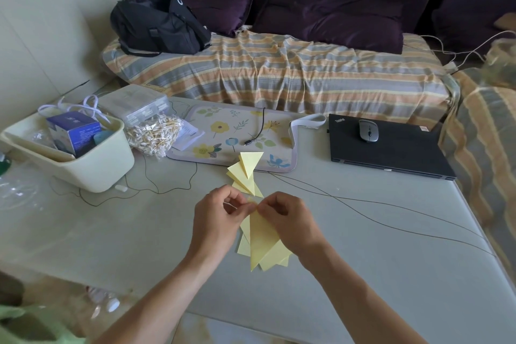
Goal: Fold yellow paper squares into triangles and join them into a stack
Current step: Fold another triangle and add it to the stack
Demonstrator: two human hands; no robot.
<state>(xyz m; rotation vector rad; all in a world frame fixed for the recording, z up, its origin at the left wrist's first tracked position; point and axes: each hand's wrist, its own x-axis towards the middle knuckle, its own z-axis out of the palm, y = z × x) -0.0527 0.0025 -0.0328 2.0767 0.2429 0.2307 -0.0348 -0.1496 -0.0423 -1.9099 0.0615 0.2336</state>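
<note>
My left hand (220, 215) and right hand (287, 220) pinched one folded yellow paper triangle (264, 237) together mid-counter (363, 274); the joined yellow triangle stack (247, 173) lay toward the far edge.

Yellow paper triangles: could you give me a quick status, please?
Left hand and right hand pinch the paper triangles. Joined stack behind. Nothing in the way.

Paper triangles (262, 243) pale yellow; beyond the grip, mat (279, 142) floral, yellow and blue; laptop (391, 151) black; sofa cover (279, 72) striped orange-grey.
</note>
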